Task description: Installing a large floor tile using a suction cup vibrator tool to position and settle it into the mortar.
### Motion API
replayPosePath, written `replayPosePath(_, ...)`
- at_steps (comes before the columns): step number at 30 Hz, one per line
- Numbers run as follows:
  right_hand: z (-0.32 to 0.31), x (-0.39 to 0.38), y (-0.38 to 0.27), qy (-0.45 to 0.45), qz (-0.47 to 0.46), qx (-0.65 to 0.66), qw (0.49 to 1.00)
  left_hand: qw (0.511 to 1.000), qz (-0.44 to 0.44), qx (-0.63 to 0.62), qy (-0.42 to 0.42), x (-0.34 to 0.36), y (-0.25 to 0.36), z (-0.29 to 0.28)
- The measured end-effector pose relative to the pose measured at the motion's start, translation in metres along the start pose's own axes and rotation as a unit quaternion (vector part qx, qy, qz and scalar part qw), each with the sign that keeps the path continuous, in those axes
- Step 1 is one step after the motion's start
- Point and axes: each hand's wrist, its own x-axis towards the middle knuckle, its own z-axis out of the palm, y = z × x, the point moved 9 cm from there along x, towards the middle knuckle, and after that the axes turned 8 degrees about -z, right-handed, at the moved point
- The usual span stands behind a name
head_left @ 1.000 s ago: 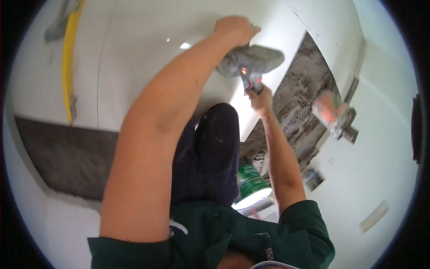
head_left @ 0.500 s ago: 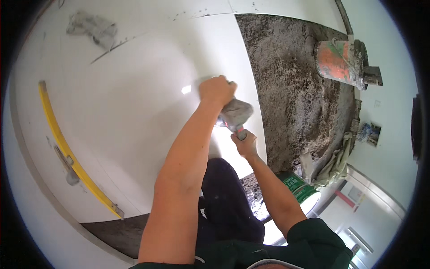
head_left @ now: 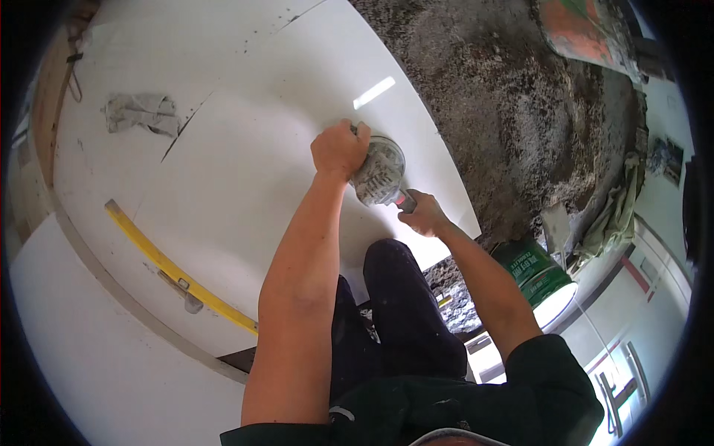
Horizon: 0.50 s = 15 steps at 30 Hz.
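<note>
Can see a smeared orange bucket (head_left: 584, 31) at 2 o'clock, cut off by the upper edge, with its inside out of sight. Near 4 o'clock, can spot a green bucket (head_left: 529, 269) with a glaring white top; cannot tell lid from contents. Cannot make out the underside of the round grey tool (head_left: 379, 172), on the white tile (head_left: 238, 186) just off centre towards 12 o'clock. Gripping it at the side with a clenched left hand (head_left: 341, 150); grasping its end handle with the right hand (head_left: 427, 215). Pointing its head towards 11 o'clock, with the long axis running back to 5 o'clock.
</note>
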Motion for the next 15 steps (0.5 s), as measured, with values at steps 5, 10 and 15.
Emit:
replayPosePath(5, 0.004, -0.001, 0.009, 0.017, 0.002, -0.007, 1.0, 1.0, 0.002, 0.022, -0.001, 0.002, 0.002, 0.004)
replayPosePath(10, 0.004, -0.007, 0.006, -0.003, -0.029, -0.009, 1.0, 0.999, 0.004, 0.04, 0.008, 0.003, -0.001, 0.007)
replayPosePath(15, 0.0, -0.004, 0.003, 0.026, -0.033, 0.014, 0.999, 0.998, 0.0, 0.055, 0.014, 0.003, -0.002, 0.009)
